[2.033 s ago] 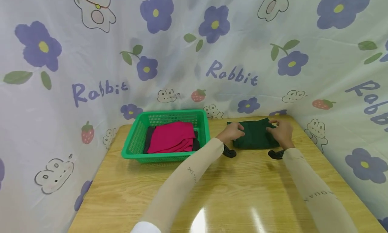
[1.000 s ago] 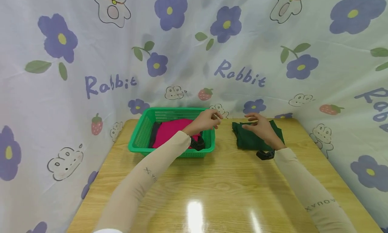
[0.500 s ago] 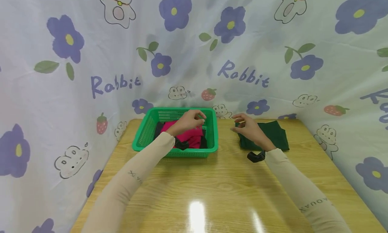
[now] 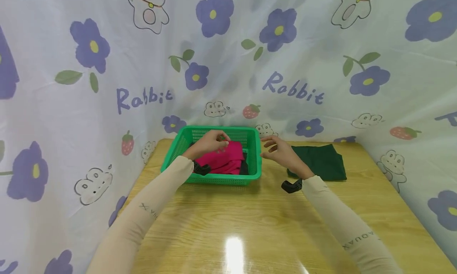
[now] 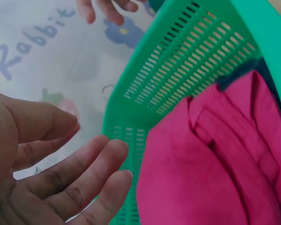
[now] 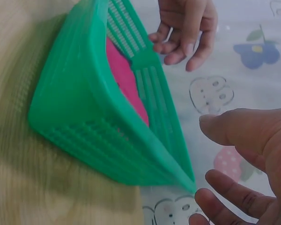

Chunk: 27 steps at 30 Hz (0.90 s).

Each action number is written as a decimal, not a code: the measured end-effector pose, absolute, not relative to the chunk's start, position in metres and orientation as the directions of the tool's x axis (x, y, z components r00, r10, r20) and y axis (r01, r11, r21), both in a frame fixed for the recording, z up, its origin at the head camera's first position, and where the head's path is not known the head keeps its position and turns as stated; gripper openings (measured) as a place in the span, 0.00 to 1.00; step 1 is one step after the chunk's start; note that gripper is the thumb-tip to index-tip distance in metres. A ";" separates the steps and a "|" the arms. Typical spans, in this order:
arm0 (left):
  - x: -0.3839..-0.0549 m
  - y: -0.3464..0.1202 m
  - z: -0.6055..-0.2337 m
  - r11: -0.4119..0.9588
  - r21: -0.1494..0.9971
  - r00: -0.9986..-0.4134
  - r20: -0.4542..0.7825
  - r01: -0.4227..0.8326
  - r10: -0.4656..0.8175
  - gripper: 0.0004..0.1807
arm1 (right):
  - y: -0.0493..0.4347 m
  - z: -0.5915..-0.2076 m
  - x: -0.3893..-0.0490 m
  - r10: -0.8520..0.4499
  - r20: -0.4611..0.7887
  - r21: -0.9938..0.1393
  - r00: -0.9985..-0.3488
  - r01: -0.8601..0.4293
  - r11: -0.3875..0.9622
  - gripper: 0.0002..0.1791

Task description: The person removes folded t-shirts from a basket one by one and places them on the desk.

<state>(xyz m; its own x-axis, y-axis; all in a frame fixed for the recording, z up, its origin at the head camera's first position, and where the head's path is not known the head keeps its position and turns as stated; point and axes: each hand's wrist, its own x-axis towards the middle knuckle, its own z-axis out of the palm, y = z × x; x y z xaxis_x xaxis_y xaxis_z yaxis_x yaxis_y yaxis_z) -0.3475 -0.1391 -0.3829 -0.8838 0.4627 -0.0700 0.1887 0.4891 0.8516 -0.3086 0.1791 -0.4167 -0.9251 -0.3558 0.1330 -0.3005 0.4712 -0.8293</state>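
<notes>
My left hand (image 4: 208,143) hovers over the green plastic basket (image 4: 260,155), its fingers loosely bent and holding nothing. Below it in the basket lies a folded pink cloth (image 5: 192,164), with a dark cloth (image 4: 244,165) showing at its right side. Just off the basket's right rim is my right hand (image 4: 280,150), also without anything in its relaxed fingers; the right wrist view shows thumb and fingers spread apart beside the rim. A folded dark green cloth (image 4: 323,161) lies flat on the table, right of that hand and partly covered by the wrist.
The wooden table (image 4: 214,214) carries the basket at its back left and the green cloth at its back right. A white curtain (image 4: 228,87) printed with flowers and rabbits hangs right behind and along both sides. A black wrist mount (image 4: 291,186) sits under the right wrist.
Both hands have left the green cloth and moved left, the left one over the basket, the right one to its rim. The whole scene has shifted rightward as the head turned left.
</notes>
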 end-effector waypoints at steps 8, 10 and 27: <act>-0.346 -0.159 -0.386 0.546 0.819 -0.909 -0.080 0.174 0.409 0.11 | 0.153 -0.417 -0.313 -0.405 0.169 -0.813 -0.899 -0.359 0.458 0.30; -0.345 -0.167 -0.388 0.567 0.807 -0.915 -0.088 0.167 0.395 0.11 | 0.146 -0.418 -0.314 -0.413 0.179 -0.801 -0.893 -0.375 0.466 0.29; -0.347 -0.213 -0.397 0.640 0.759 -0.941 -0.116 0.123 0.318 0.13 | 0.100 -0.428 -0.318 -0.472 0.173 -0.798 -0.864 -0.404 0.447 0.28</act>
